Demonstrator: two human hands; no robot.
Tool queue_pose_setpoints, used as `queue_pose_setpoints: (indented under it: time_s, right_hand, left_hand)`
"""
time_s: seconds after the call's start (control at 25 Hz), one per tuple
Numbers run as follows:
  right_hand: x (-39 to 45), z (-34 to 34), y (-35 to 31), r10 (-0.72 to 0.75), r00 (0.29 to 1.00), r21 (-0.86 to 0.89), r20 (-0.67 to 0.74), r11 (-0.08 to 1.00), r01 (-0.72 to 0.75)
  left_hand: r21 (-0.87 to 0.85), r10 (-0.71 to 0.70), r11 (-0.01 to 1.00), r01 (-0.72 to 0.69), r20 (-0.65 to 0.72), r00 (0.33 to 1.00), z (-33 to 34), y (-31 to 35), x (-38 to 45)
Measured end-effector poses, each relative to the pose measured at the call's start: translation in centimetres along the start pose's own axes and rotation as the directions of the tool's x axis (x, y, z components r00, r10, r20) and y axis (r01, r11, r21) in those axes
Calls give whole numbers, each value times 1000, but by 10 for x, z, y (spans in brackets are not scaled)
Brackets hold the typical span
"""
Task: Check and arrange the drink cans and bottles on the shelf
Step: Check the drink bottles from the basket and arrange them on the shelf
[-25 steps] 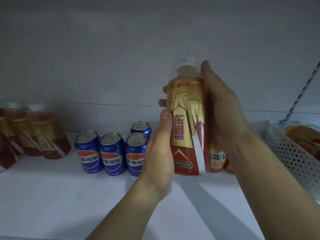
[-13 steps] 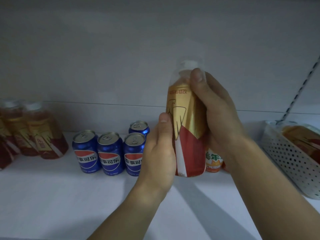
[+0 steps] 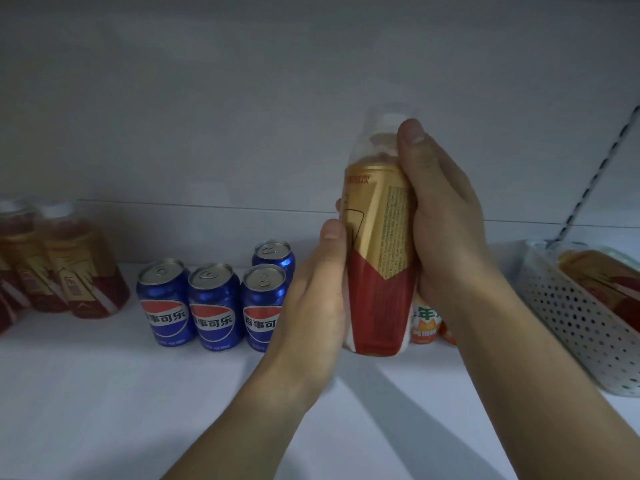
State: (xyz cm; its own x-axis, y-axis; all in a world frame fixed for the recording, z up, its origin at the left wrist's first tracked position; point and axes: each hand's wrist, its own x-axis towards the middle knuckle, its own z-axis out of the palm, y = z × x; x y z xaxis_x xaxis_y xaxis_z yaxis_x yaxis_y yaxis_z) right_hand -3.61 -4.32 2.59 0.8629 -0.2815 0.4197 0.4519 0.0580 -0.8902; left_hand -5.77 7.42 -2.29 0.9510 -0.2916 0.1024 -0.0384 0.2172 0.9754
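Since a second ago the bottle has been turned so its fine-print panel faces the camera instead of the front logo. The right hand clasps its upper body, the left hand its lower side. It is upright, cap up, slightly tilted, above the white shelf. Four blue cans stand left; a perforated basket sits right.

Both hands hold one bottle upright above the white shelf. Left hand on lower side; right hand wraps upper side, thumb near the cap. Fine-print label faces camera. Four blue cans stand left; further bottles far left; perforated basket right.
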Motion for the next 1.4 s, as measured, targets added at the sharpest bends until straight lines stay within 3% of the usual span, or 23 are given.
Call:
queue_pose_setpoints:
  time_s: [0.12, 0.24, 0.32, 0.68, 0.8, 0.92, 1.12, 1.28, 1.4]
  right_hand:
    - [0, 0, -3, 59, 998, 53, 5, 997, -59]
    - [1, -1, -6, 190, 970, 183, 154, 959, -217]
    - [-1, -1, -2, 222, 962, 170, 159, 954, -249]
    - [-2, 0, -3, 30, 1000, 67, 5, 997, -30]
    - [-1, -2, -6, 147, 984, 196, 96, 967, -164]
    - [0, -2, -2, 189, 959, 181, 211, 957, -228]
    - [0, 1, 2, 163, 975, 173, 150, 967, -188]
    - [1, -3, 3, 60, 995, 86, 76, 994, -66]
    - [2, -6, -1, 129, 981, 142, 148, 979, -150]
  left_hand:
    - [-104, -7, 995, 7, 7, 1000, -4, -2, 1]
    - [-224, -56, 972, 67, 58, 997, -5, 1, 0]
    - [-238, -51, 969, 69, 83, 995, -4, 2, -2]
    - [-62, -7, 998, 11, 70, 998, -10, -4, 2]
    - [-141, -32, 989, 35, 25, 999, -8, -3, 0]
    - [-184, -56, 981, 61, 31, 998, -8, -4, 0]
    - [-141, -80, 986, 85, 44, 996, -7, 0, -1]
    - [-14, 1, 1000, -1, 56, 998, -9, 1, -1]
    - [-100, -4, 995, 7, 26, 1000, -11, 0, -2]
